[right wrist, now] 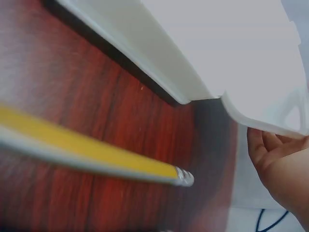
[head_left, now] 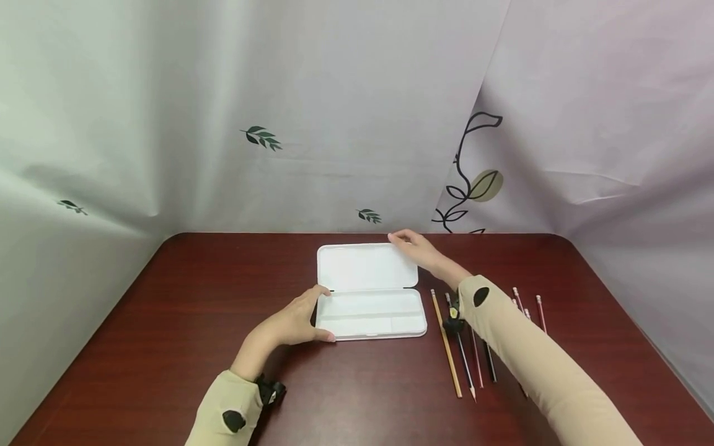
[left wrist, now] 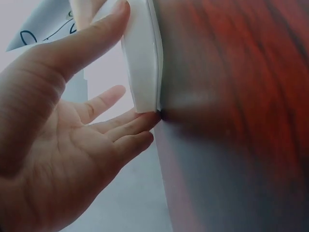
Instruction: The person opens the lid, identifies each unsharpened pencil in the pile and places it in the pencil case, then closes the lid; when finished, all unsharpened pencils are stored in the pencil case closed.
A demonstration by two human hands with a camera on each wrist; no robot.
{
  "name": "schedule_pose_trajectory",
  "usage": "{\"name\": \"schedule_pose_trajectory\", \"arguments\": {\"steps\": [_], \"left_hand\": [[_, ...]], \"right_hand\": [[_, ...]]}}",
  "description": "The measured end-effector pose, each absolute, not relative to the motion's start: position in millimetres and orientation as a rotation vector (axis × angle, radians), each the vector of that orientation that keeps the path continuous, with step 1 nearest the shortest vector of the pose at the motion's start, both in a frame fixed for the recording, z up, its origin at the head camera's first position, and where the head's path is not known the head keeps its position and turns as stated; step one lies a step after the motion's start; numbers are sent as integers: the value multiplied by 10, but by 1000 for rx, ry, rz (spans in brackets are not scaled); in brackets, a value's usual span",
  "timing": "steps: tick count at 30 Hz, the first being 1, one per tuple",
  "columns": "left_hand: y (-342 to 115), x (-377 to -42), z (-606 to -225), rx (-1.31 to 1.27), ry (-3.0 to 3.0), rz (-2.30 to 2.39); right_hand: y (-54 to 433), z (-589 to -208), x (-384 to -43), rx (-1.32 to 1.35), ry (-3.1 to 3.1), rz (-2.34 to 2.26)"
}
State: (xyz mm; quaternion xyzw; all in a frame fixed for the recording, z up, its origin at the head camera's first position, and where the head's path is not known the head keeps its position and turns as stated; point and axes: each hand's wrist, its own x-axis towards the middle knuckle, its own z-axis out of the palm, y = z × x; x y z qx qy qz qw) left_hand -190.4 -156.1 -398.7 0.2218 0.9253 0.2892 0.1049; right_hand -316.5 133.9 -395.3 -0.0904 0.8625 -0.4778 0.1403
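Observation:
A white pencil case (head_left: 357, 324) lies unfolded on the table, its lid (head_left: 365, 267) hinged back at the far side. My left hand (head_left: 294, 319) grips the left end of the case, thumb at the front edge and fingers around the back corner. Seen by the left wrist, the thumb and fingertips touch the case's side (left wrist: 142, 63). At the lid's far right corner, my right hand (head_left: 419, 251) holds the edge. In the right wrist view its fingers bend under the lid (right wrist: 263, 72); the thumb is hidden there.
A yellow pencil (head_left: 447, 347) lies right of the case, beside a dark pencil (head_left: 465, 362) and several others. More pencils (head_left: 541, 313) lie beyond the right forearm, which partly covers them. A printed curtain (head_left: 334, 124) hangs behind the dark red table (head_left: 234, 266).

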Motion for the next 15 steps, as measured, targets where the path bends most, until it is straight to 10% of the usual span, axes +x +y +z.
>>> {"name": "schedule_pose_trajectory", "arguments": {"steps": [15], "left_hand": [[-1575,-1935,-3989,621,2769,766]], "right_hand": [[1907,-3857,-2716,-403,2329,-1466]]}}
